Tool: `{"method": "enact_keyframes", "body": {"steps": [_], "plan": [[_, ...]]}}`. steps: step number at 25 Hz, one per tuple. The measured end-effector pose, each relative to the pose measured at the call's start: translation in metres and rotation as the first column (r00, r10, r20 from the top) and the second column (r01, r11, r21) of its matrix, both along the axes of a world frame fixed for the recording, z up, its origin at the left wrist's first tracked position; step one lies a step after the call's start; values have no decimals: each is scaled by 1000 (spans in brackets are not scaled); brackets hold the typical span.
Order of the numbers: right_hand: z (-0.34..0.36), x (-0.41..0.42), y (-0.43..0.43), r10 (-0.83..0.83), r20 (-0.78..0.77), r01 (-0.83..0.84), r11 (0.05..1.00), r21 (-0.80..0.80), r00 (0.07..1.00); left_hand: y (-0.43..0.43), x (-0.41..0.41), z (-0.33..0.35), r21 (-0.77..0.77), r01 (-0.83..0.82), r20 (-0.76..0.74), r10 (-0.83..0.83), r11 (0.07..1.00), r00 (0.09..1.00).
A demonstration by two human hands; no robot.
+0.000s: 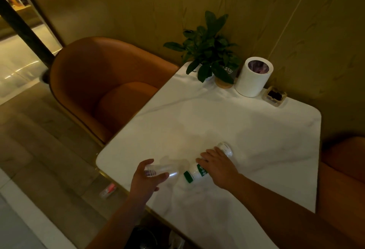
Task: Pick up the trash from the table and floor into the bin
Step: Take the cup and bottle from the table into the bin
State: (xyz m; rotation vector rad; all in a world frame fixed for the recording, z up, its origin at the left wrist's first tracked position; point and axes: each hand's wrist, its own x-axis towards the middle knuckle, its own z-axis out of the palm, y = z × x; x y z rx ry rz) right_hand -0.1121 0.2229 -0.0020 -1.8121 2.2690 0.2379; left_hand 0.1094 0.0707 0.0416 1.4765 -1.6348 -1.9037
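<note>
Two pieces are in hand at the bench [256, 130]: your left hand [147, 181] curls its fingers around a clear cup [164, 170], your right hand [218, 166] lies flat over the lying bottle [199, 172], so grip it next, then find the bin.

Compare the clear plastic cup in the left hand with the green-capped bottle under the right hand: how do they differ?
The clear plastic cup is plain and see-through, with no label; the green-capped bottle carries a green cap and a green-and-white label. The left hand curls around the cup's rim end, whereas the right hand lies flat on top of the bottle. Both lie on their sides on the white table, near its front edge.
</note>
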Motion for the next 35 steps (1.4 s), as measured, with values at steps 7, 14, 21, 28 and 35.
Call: {"method": "enact_keyframes", "body": {"steps": [7,14,21,28,35], "plan": [[-14,-1,13,-171,-30,173,982,75,985,-4,9,-11,-31,34,13,-33,999,999],[6,14,23,-385,102,390,920,-29,917,-7,6,-23,-178,159,95,-144,971,985],[20,29,45,-421,166,438,895,-81,892,13,13,-34,-255,167,153,-131,953,980],[23,53,69,-304,300,350,929,-115,904,81,61,-16,-213,-167,91,190,963,978],[28,127,72,-66,442,171,964,-202,895,155,166,-15,-174,-371,191,401,912,896]]}}
